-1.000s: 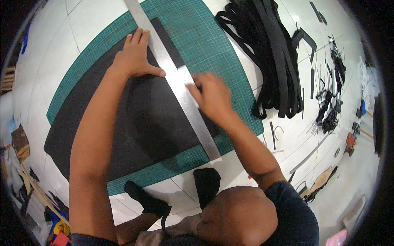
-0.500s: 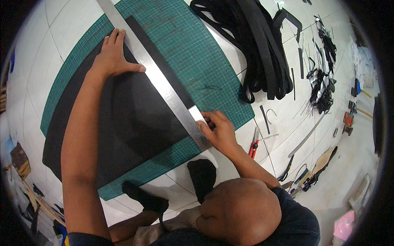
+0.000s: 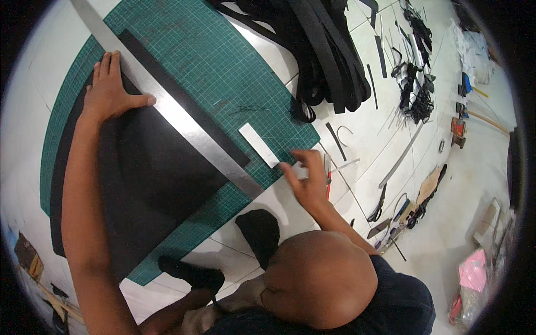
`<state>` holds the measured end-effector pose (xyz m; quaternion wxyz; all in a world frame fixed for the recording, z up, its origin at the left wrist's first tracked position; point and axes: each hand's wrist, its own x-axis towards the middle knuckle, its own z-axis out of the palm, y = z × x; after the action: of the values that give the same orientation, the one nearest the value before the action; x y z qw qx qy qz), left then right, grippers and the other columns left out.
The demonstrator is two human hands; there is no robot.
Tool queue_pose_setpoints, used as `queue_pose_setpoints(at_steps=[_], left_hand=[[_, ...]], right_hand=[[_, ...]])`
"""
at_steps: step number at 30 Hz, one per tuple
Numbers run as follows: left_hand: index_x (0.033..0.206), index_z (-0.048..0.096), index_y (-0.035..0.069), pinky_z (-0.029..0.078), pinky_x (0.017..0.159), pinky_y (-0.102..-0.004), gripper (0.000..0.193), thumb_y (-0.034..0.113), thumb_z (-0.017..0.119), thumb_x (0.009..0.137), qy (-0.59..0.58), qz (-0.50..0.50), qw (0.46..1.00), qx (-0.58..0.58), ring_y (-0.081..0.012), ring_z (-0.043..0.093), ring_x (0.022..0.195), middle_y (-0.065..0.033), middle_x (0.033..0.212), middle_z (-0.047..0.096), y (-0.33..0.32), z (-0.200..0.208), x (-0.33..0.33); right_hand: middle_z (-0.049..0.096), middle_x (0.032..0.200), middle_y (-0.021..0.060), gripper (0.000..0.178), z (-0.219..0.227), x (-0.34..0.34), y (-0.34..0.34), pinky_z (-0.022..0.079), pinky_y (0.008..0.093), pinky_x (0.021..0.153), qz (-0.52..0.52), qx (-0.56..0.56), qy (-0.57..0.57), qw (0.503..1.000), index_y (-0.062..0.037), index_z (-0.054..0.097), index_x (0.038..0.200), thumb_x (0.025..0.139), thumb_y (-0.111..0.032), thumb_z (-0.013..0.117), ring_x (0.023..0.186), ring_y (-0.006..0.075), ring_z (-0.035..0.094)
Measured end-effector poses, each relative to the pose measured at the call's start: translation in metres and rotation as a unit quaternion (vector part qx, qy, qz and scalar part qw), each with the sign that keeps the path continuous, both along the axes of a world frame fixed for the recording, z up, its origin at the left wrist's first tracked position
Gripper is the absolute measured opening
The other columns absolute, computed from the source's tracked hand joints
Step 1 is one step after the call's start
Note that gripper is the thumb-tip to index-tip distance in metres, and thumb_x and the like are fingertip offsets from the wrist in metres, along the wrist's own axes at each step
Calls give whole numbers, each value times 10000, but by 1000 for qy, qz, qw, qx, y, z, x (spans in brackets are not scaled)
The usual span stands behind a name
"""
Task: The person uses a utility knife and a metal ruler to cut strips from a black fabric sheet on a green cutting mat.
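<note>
My left hand (image 3: 111, 92) is spread open and presses a long metal ruler (image 3: 181, 118) down onto a black sheet (image 3: 162, 162). Its thumb rests on the ruler, and the other fingertips reach the ruler's edge farther away. A narrow band of the sheet shows beyond the ruler. To the right, a short white strip (image 3: 258, 144) lies on the green cutting mat (image 3: 223, 78). My right hand (image 3: 307, 178) is near the strip's lower end, thumb and fingers apart, holding nothing visible. Beside it on the floor lies a red utility knife (image 3: 328, 181), partly covered by the fingers.
Bundled black straps (image 3: 329, 56) lie past the mat's right edge. Farther right are a heap of black scraps (image 3: 416, 92), a thin metal strip (image 3: 401, 156) and several tools. My socked foot (image 3: 258, 231) is close to the mat's near edge. A pink package (image 3: 472, 272) lies at far right.
My right hand has let go of the white strip and moved right, to the utility knife. The strip now lies apart from the ruler. The whole view has shifted; my left hand stays on the ruler.
</note>
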<state>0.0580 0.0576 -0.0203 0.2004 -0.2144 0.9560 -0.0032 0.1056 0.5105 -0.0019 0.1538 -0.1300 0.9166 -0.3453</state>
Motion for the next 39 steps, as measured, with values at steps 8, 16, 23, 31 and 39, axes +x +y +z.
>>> queue_pose_setpoints(at_steps=[8, 16, 23, 31, 39], left_hand=[[1421, 467, -22, 383, 1111, -455, 1025, 481, 881, 629, 72, -56, 996, -6, -345, 464, 1348, -197, 1471, 481, 28, 19, 9], [1532, 213, -82, 158, 1209, -588, 1401, 670, 852, 536, -39, -10, 998, 43, -384, 229, 1499, -249, 1589, 262, 37, 38, 6], [1521, 213, -87, 182, 1200, -598, 1517, 650, 914, 395, -51, 11, 999, 3, -409, 201, 1505, -269, 1610, 200, 45, 29, 6], [1556, 196, -35, 157, 1217, -541, 1445, 715, 853, 510, -132, -17, 989, -61, -344, 247, 1505, -224, 1617, 240, 49, 32, -8], [1551, 214, -21, 142, 1212, -571, 1478, 749, 839, 456, -62, -12, 998, 4, -388, 248, 1496, -254, 1605, 243, 42, 37, 4]], right_hand=[[603, 1037, 165, 417, 3, 60, 111, 505, 375, 798, -147, 203, -91, 964, 18, 555, 1180, 883, -193, 757, 909, 252, 604], [604, 888, 88, 340, 44, 38, 43, 499, 281, 607, -237, -66, -169, 954, 4, 482, 1309, 1038, -190, 544, 699, 129, 586], [668, 888, 299, 297, 24, -67, -139, 492, 579, 731, 113, 60, -95, 987, -24, 436, 1228, 1013, -218, 501, 840, 516, 650], [676, 992, 313, 322, 19, -130, -319, 517, 576, 846, 254, 99, -35, 962, 26, 433, 1145, 983, -244, 495, 942, 479, 675], [674, 1067, 304, 408, 14, -139, -359, 520, 548, 886, 271, 116, -48, 954, 32, 447, 1162, 1014, -347, 484, 1020, 461, 671]])
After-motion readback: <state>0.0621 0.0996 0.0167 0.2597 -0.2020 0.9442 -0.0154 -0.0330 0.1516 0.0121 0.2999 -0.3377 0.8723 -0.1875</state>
